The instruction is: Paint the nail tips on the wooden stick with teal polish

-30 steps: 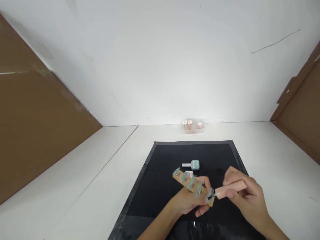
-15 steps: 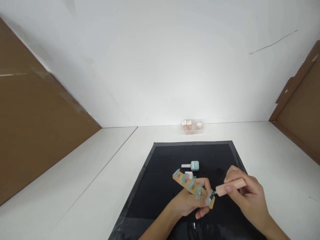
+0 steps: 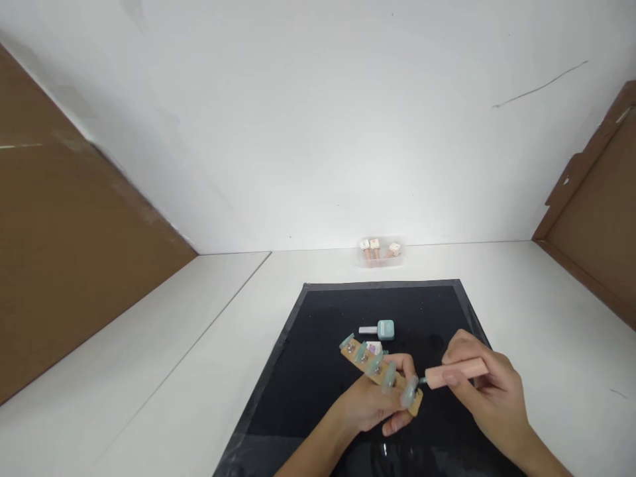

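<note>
My left hand (image 3: pixel 377 401) is closed around a narrow wooden nail tip stand (image 3: pixel 368 368), which slants down to the right. Several pale green false nails (image 3: pixel 389 376) stand along it on small round mounts. Between thumb and fingers, my right hand (image 3: pixel 489 391) pinches the pink handle of a nail polish brush (image 3: pixel 456 373). Its dark green tip is right by the nail at the stand's lower right end; whether they touch I cannot tell. Just beyond the stand sits a small white-labelled bottle (image 3: pixel 373 348), partly hidden by it.
A teal polish bottle with a pale cap (image 3: pixel 385 330) lies on the black mat (image 3: pixel 328 311). Behind the mat, a clear plastic box (image 3: pixel 382 262) holds 3 small bottles with pink caps. Brown cardboard panels (image 3: pixel 84 238) flank the white table on both sides.
The stand in my left hand has shifted slightly left and its end nail has turned. The brush has moved a little left and now meets the nail from its right side.
</note>
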Available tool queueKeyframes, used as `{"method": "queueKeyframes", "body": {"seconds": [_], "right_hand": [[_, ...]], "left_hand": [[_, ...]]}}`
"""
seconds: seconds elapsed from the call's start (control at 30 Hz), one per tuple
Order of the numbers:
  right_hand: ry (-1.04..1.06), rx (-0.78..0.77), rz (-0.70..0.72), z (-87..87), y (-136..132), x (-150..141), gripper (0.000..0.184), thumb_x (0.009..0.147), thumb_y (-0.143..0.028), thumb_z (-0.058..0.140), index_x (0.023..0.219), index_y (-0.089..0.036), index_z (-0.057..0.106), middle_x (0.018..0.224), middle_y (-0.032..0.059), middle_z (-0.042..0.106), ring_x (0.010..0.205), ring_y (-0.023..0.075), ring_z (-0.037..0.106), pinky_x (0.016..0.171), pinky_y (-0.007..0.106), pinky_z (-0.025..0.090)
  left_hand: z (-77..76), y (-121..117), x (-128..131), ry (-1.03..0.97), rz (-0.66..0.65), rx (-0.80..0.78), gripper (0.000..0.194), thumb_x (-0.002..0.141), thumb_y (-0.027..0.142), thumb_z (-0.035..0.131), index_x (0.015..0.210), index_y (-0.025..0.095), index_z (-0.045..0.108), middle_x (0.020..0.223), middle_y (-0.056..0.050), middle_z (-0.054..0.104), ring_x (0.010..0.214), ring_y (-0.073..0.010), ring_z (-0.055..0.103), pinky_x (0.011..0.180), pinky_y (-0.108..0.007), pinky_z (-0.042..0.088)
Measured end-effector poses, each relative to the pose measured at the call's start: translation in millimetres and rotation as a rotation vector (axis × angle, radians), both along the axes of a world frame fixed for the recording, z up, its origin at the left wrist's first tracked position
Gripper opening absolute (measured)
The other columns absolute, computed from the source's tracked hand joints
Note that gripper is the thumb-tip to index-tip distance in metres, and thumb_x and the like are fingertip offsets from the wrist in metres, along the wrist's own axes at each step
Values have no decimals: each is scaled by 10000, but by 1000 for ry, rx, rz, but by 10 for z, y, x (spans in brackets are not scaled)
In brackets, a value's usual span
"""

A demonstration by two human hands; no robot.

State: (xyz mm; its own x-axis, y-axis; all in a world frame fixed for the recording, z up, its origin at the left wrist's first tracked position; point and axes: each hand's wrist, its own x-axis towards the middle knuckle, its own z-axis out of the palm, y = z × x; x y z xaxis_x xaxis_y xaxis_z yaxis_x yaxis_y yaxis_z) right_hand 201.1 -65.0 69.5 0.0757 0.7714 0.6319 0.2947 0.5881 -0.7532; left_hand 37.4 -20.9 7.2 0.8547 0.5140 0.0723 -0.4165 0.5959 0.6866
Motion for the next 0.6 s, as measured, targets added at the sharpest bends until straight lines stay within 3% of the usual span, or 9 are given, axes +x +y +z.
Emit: {"method": "queueKeyframes", "body": {"seconds": [0.17, 0.4, 0.6], "right_hand": [[77, 10, -57, -9, 6, -13, 202, 854, -308, 616, 677, -214, 588, 551, -8, 545, 480, 129, 509, 424, 227, 411], [79, -40, 35, 3, 1, -16, 257, 854, -385, 606, 674, -202, 589, 555, 0, 546, 466, 129, 510, 404, 228, 403], [96, -10, -68, -4, 8, -19, 222, 856, -335, 618, 673, -211, 592, 545, -7, 550, 477, 127, 514, 424, 227, 413]], "left_hand": [[-38, 4, -22, -33, -9, 8, 309, 677, 271, 769, 702, 149, 486, 487, 70, 481, 315, -29, 403, 285, -116, 326], [-47, 4, -8, -62, -33, -1, 307, 672, 266, 778, 742, 142, 507, 506, 56, 526, 316, -30, 425, 280, -111, 349], [-55, -3, -4, -61, -16, 2, 297, 683, 244, 768, 708, 133, 495, 511, 61, 511, 324, -24, 434, 284, -101, 354]]}}
